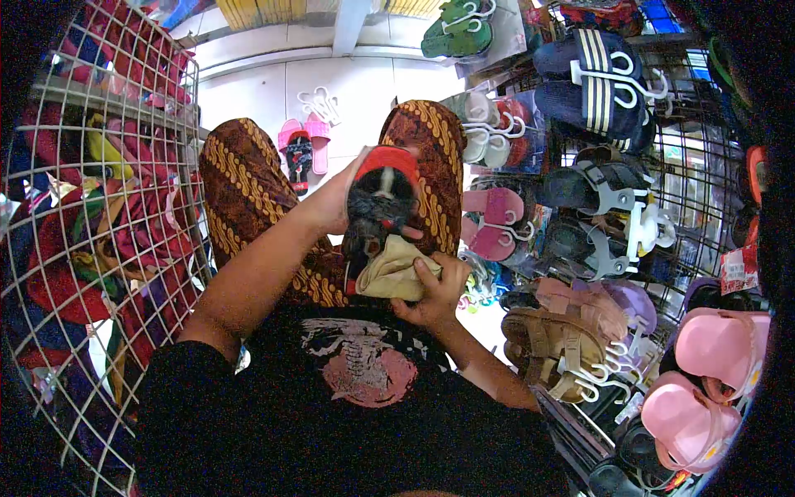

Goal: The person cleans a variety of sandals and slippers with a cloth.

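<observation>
A red and black slipper (383, 178) is held above my lap, its toe end pointing away from me. My left hand (335, 203) grips it from the left side, with most of the fingers hidden behind it. A folded beige cloth (389, 271) is pinched in my right hand (439, 286) and lies against the heel end of the slipper. On the floor beyond my knees is another red and black slipper (299, 160), resting by a pair of pink slippers (318, 141).
White plastic hangers (320, 106) lie on the tiled floor (364, 83). To my left stands a wire mesh rack (116, 178) with colourful goods behind it. On my right, a black grid holds hanging sandals, including navy striped slides (555, 99), brown sandals (538, 335) and pink clogs (716, 344).
</observation>
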The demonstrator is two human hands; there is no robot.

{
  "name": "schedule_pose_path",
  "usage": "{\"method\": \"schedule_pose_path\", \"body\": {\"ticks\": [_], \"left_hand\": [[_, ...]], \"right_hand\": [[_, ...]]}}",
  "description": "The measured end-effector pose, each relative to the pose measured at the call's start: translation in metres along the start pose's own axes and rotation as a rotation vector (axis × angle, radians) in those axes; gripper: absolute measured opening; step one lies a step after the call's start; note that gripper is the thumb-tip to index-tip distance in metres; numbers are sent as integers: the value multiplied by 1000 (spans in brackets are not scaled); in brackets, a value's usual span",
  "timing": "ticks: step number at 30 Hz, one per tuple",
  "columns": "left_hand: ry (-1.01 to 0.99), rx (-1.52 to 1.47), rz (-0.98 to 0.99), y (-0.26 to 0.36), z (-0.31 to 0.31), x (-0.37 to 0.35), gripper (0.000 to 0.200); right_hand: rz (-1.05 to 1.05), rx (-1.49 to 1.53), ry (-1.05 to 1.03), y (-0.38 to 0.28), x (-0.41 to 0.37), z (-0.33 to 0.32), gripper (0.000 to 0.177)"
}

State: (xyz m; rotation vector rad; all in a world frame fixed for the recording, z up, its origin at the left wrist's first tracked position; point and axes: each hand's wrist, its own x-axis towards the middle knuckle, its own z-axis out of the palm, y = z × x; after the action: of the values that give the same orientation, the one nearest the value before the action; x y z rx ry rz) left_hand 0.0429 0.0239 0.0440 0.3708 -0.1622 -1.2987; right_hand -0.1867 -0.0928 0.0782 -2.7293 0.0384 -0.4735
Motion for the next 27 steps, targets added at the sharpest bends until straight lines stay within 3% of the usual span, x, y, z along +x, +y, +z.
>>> {"method": "schedule_pose_path", "body": {"ticks": [4,5,8,10,11,13,14,16,19,21,24,26,27], "left_hand": [[-324,-373,188,-2,-12,7,65],[395,-599,-22,2,-12,1,58],[185,125,253,-5,-17,3,52],[303,125,138,-3,-7,-3,50],[325,111,117,-5,-6,-2,50],[297,135,153,-8,-7,6,52],[363,116,71,-9,-11,5,52],[408,75,82,-12,-6,8,51],[357,267,74,-16,-11,4,49],[312,132,-5,-24,-29,7,46],[129,531,106,-62,-96,16,40],[341,682,164,-23,3,-1,39],[343,597,-46,-14,6,-5,40]], "right_hand": [[46,-11,3,-2,-2,2,79],[51,-10,-3,-2,-2,2,79],[104,106,60,8,-6,3,82],[245,291,168,23,-23,16,85],[282,481,349,26,-28,29,87],[126,357,303,19,-19,17,82],[48,298,283,16,-11,7,80],[-63,160,-9,-10,28,-25,77],[19,-41,-135,-28,61,-31,71],[81,-124,-124,-24,79,-32,71],[170,-128,-106,-18,112,-32,69],[270,-100,-74,-12,133,-24,67],[315,-85,-56,-12,140,-22,66]]}}
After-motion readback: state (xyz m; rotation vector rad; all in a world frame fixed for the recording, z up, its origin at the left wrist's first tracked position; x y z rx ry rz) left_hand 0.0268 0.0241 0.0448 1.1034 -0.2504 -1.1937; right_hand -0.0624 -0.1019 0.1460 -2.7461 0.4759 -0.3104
